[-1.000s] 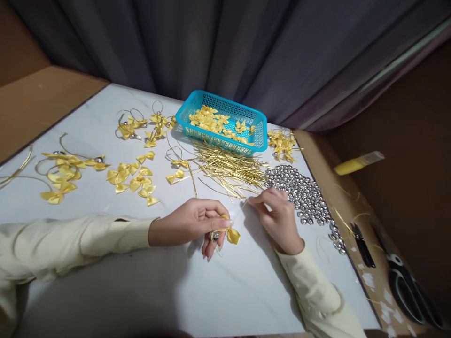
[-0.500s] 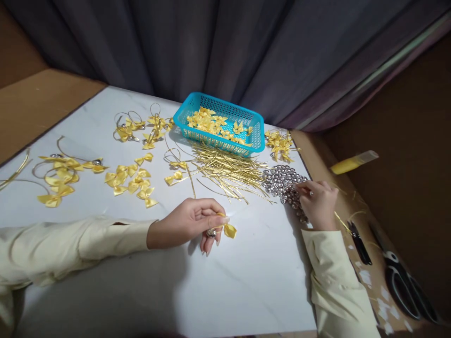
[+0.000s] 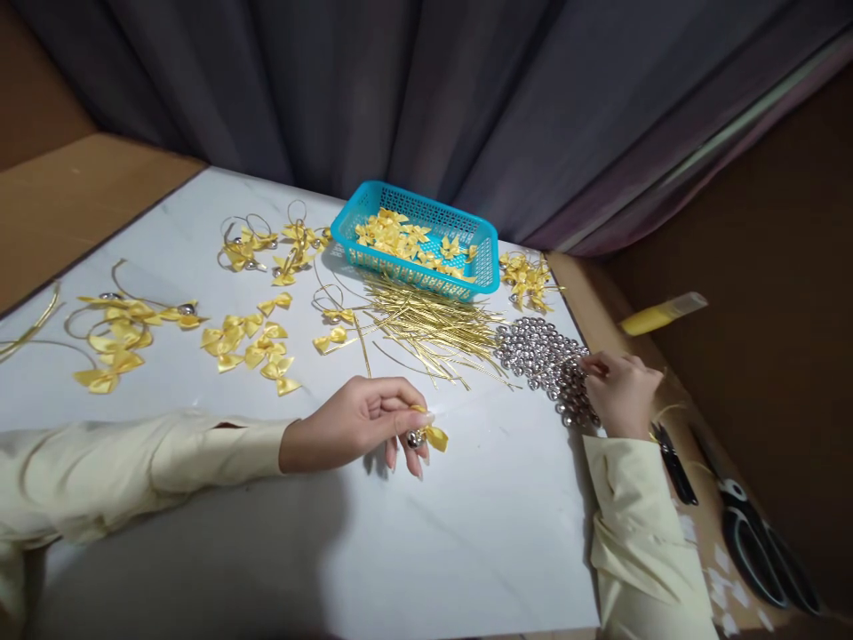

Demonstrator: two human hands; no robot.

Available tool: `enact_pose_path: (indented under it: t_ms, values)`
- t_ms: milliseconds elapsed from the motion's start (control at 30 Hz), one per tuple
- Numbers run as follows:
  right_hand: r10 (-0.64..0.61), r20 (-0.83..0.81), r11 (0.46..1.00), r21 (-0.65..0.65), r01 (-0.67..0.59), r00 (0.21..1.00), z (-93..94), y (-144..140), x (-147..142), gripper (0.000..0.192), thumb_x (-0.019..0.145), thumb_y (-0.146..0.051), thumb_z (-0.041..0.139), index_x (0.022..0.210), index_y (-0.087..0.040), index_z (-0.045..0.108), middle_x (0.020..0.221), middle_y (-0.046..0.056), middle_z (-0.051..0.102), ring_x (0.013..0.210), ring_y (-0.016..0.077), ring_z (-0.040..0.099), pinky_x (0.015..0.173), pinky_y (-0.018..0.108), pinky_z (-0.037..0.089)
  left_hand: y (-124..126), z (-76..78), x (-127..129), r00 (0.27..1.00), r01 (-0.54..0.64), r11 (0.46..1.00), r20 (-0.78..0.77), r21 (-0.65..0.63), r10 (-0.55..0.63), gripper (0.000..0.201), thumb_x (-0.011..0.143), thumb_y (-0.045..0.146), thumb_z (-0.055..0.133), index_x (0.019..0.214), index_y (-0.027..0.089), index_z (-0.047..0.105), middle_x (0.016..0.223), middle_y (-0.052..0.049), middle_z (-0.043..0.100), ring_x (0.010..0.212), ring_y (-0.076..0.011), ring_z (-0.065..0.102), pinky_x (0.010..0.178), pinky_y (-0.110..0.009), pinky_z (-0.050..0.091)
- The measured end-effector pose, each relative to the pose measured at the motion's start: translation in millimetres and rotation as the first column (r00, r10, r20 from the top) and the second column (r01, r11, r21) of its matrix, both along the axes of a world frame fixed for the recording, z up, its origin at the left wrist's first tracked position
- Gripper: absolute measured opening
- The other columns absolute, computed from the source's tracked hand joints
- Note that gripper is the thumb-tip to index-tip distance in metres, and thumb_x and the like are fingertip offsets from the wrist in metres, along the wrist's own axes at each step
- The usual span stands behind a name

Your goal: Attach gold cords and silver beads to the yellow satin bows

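The left hand (image 3: 353,422) pinches a yellow bow (image 3: 434,436) with small bell; right hand (image 3: 619,391) fingers, curled, touch the silver bells (image 3: 543,356), right of the bow.

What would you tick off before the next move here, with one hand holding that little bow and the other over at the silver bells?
1. Left hand grips the yellow bow with a small bell at it: ok, pinched in the fingers just above the white table.
2. Right hand is at the pile of silver bells: ok, fingertips touch its right edge.
3. One bell picked up by the right hand: cannot tell, the fingers hide it.
4. Gold wires within reach: ok, they lie in a heap between the hands and the blue basket.
5. Scissors out of the way: ok, they lie off the white top, to the right.
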State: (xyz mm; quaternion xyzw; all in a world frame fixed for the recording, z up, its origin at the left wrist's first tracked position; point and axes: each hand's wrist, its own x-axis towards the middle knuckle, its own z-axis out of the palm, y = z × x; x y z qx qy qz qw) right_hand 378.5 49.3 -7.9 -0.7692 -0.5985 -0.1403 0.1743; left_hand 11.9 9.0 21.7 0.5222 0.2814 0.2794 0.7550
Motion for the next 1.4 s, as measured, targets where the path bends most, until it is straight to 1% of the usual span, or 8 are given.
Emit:
enact_pose_path:
  t_ms: [100,300,600,700,867,1033,1167,1400]
  values:
    - [0.002,-0.006,1.000,-0.008,-0.002,1.000,-0.2,-0.3,1.1,0.015,0.060,-0.016,0.044,0.059,-0.017,0.060,0.055,0.005,0.058,0.064,0.0191,0.050,0.064,0.028,0.027,0.6,0.8,-0.2,1.000,-0.001,1.000,-0.002,0.009,0.001,0.013,0.084,0.023,0.056,0.078,0.011,0.053,0.074,-0.009,0.071,0.063,-0.0156,0.068,0.046,-0.017,0.048]
    - [-0.005,-0.006,1.000,-0.011,0.004,1.000,0.3,-0.8,3.4,0.013,0.060,-0.015,0.045,0.057,-0.017,0.057,0.052,0.005,0.055,0.064,0.0199,0.048,0.064,0.030,0.027,0.9,0.6,-3.4,1.000,0.003,1.000,0.023,0.000,-0.003,0.015,0.085,0.024,0.056,0.078,0.011,0.053,0.074,-0.010,0.071,0.067,-0.0171,0.069,0.048,-0.018,0.049]
    - [-0.009,0.008,0.999,-0.033,0.010,1.000,0.9,-1.6,5.3,0.013,0.058,-0.014,0.044,0.055,-0.016,0.057,0.051,0.005,0.053,0.060,0.0187,0.045,0.062,0.029,0.025,1.4,0.7,-4.0,0.997,-0.019,0.999,0.077,-0.044,0.022,0.014,0.086,0.021,0.055,0.076,0.012,0.051,0.070,-0.008,0.071,0.063,-0.0164,0.069,0.046,-0.018,0.048]
    - [-0.003,0.019,0.999,-0.036,0.004,1.000,1.7,-2.2,5.2,0.011,0.058,-0.013,0.045,0.054,-0.016,0.055,0.050,0.005,0.052,0.060,0.0184,0.044,0.062,0.030,0.023,2.0,1.6,-3.3,0.996,-0.021,0.999,0.087,-0.048,0.025,0.014,0.086,0.021,0.055,0.076,0.012,0.051,0.073,-0.009,0.071,0.066,-0.0176,0.069,0.046,-0.019,0.049]
    - [0.013,0.038,0.999,-0.032,-0.011,0.999,2.4,-3.1,4.8,0.010,0.058,-0.012,0.046,0.054,-0.018,0.053,0.050,0.005,0.051,0.061,0.0195,0.044,0.064,0.031,0.021,6.5,0.4,-0.7,0.995,-0.004,0.989,0.097,-0.149,0.019,0.013,0.085,0.022,0.056,0.078,0.013,0.050,0.076,-0.009,0.071,0.070,-0.0194,0.069,0.047,-0.020,0.050]
    - [0.030,0.045,0.999,-0.032,-0.028,0.999,2.1,-4.0,4.1,0.011,0.059,-0.011,0.046,0.054,-0.018,0.052,0.050,0.005,0.051,0.062,0.0199,0.044,0.064,0.032,0.020,9.7,-2.3,0.8,0.992,-0.005,0.964,0.120,-0.265,0.038,0.014,0.084,0.024,0.057,0.079,0.013,0.050,0.069,-0.005,0.067,0.060,-0.0138,0.065,0.047,-0.019,0.048]
    - [0.030,0.046,0.999,-0.031,-0.029,0.999,2.2,-4.5,3.1,0.011,0.059,-0.010,0.045,0.054,-0.018,0.052,0.051,0.005,0.051,0.062,0.0195,0.043,0.064,0.032,0.019,9.2,-1.3,0.2,0.993,-0.008,0.957,0.111,-0.290,0.042,0.015,0.083,0.025,0.057,0.079,0.014,0.048,0.065,-0.003,0.064,0.055,-0.0115,0.062,0.046,-0.018,0.046]
    - [0.031,0.048,0.999,-0.041,-0.029,0.998,1.7,-5.1,2.7,0.011,0.059,-0.011,0.044,0.054,-0.018,0.050,0.052,0.005,0.051,0.063,0.0195,0.043,0.065,0.033,0.020,9.3,0.6,-0.3,0.995,0.039,0.950,0.095,-0.309,-0.010,0.013,0.087,0.026,0.052,0.083,0.015,0.046,0.071,-0.005,0.064,0.063,-0.0142,0.064,0.048,-0.019,0.048]
